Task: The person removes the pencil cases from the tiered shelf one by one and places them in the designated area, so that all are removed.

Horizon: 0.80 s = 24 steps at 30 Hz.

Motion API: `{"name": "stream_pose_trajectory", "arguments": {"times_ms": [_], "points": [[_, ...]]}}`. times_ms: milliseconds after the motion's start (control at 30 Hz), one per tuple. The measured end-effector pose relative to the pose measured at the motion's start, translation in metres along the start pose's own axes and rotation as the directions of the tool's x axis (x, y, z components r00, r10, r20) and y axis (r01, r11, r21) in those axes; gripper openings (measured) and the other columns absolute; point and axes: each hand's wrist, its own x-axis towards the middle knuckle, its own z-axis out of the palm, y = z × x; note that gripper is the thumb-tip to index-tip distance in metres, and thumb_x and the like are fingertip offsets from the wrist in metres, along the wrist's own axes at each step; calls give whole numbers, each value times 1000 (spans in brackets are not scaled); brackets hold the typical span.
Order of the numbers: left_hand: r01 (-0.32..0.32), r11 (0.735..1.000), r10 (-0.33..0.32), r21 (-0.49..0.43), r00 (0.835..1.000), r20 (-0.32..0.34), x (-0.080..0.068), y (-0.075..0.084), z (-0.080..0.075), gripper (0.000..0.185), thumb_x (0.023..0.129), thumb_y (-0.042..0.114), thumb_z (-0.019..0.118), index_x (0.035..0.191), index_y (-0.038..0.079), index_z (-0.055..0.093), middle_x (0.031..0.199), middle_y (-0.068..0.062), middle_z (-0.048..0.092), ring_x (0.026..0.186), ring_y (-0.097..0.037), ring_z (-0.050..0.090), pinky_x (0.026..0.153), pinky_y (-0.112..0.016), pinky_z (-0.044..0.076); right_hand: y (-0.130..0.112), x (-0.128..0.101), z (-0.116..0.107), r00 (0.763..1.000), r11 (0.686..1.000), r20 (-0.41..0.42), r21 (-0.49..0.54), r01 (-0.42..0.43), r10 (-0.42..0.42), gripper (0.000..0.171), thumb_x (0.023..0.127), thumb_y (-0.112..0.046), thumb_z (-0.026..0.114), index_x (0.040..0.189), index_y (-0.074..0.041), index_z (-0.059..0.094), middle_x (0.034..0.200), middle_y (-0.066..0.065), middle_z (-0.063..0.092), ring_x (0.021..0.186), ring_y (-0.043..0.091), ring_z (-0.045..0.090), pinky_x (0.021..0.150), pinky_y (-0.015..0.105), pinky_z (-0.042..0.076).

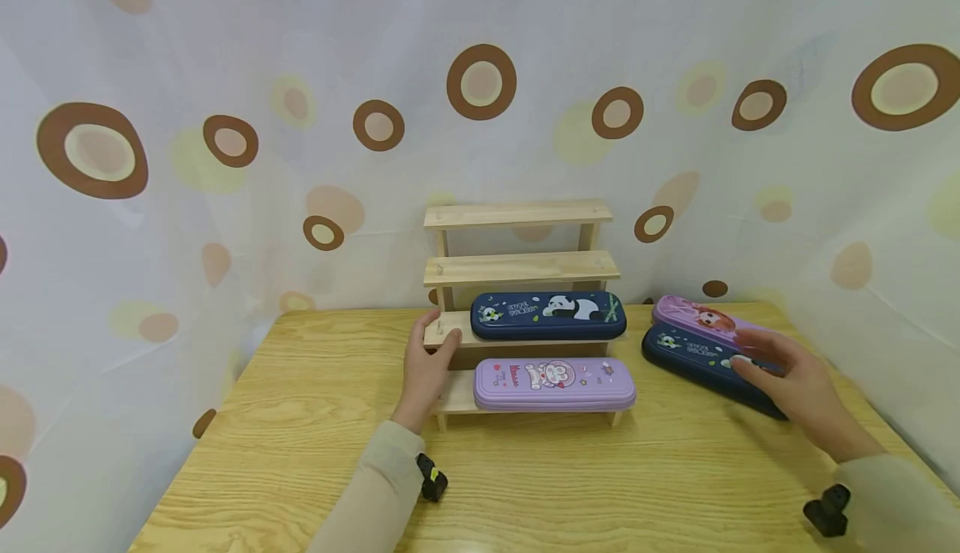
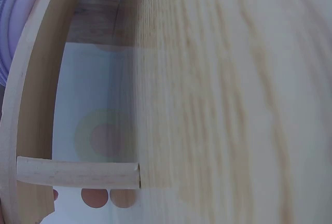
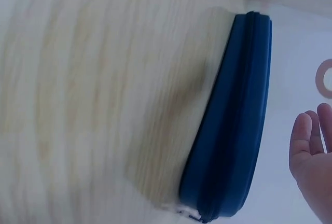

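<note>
Status of work: two of the four pencil cases are on the stepped wooden rack (image 1: 517, 269). The lilac pencil case (image 1: 555, 384) lies flat on the lowest step; the navy panda pencil case (image 1: 548, 315) lies flat on the step above it. The two upper steps carry nothing. Two cases remain on the wooden table (image 1: 315, 436), to the right of the rack: a navy pencil case (image 1: 693, 357) and, just behind it and touching it, a pink pencil case (image 1: 693, 317). By this count the loading appears about half complete.

Left hand (image 1: 426, 369): placed against the left end of the rack at second-step height, thumb on one side and fingers curled round the frame, holding it. In the left wrist view the fingertips (image 2: 95, 198) show behind a dowel (image 2: 78, 173) of the rack.

Right hand (image 1: 787, 378): extended over the near end of the navy pencil case on the table, fingers straight and loosely spread, gripping nothing. Contact with the case cannot be confirmed; the right wrist view shows the palm apart from the case's edge (image 3: 233, 125).
</note>
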Motion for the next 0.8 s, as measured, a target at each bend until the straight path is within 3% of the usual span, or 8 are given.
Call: {"name": "stream_pose_trajectory", "arguments": {"times_ms": [267,500,800], "points": [[-8,1000,8,2,1000,-4,1,-1,0,53,97,31,64,145,23,45,154,-1,35,144,-23,25,116,-49,21,-15,14,16,998,995,-10,82,57,-56,43,93,1,66,134,1,56,124,-15,59,108,-2,58,81,10,49],[-7,1000,7,4,1000,-6,1,-1,0,53,97,31,64,145,22,45,154,-1,35,144,-23,24,117,-49,21,-27,20,26,999,996,49,84,15,-19,48,96,-8,65,141,-7,51,129,-18,55,112,-5,54,84,9,46],[0,1000,0,15,1000,-5,1,-2,1,53,97,33,64,146,23,44,154,-1,35,145,-23,24,117,-49,20,-39,32,43,997,991,77,132,22,-32,47,97,-11,65,142,-8,51,134,-9,52,115,-4,53,87,11,46]]}}
